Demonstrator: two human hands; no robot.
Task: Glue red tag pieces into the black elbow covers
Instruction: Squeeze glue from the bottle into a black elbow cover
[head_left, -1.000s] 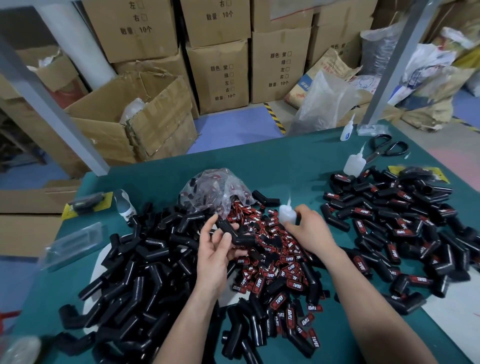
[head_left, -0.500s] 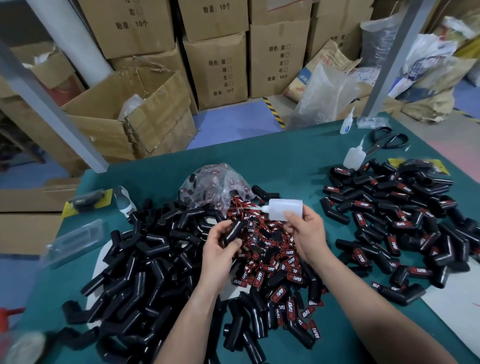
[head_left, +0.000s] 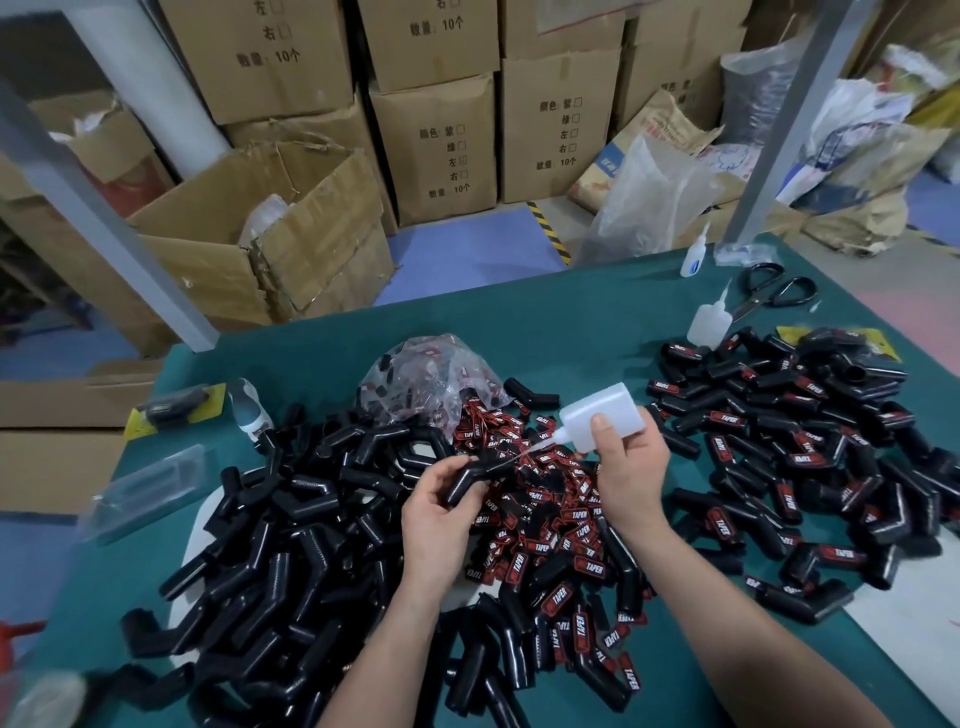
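My left hand (head_left: 441, 506) grips one black elbow cover (head_left: 470, 478) above the heaps. In my right hand (head_left: 631, 475) is a white glue bottle (head_left: 602, 415), tipped sideways, its thin nozzle reaching the cover's upper end. Loose red tag pieces (head_left: 561, 525) marked TAPER lie piled under both hands. A big heap of plain black covers (head_left: 291, 535) fills the left of the green table (head_left: 571, 332). Covers with red tags on them (head_left: 789, 447) are heaped at the right.
A clear bag holding more tags (head_left: 431, 384) lies behind the pile. Two more glue bottles (head_left: 709, 325) and black scissors (head_left: 774, 291) sit at the far right. A clear plastic case (head_left: 145, 488) lies at the left edge. Cardboard boxes (head_left: 436, 145) stand beyond the table.
My right hand has tipped the glue bottle from upright to sideways and brought its nozzle to the cover. My left hand has turned the cover towards the nozzle.
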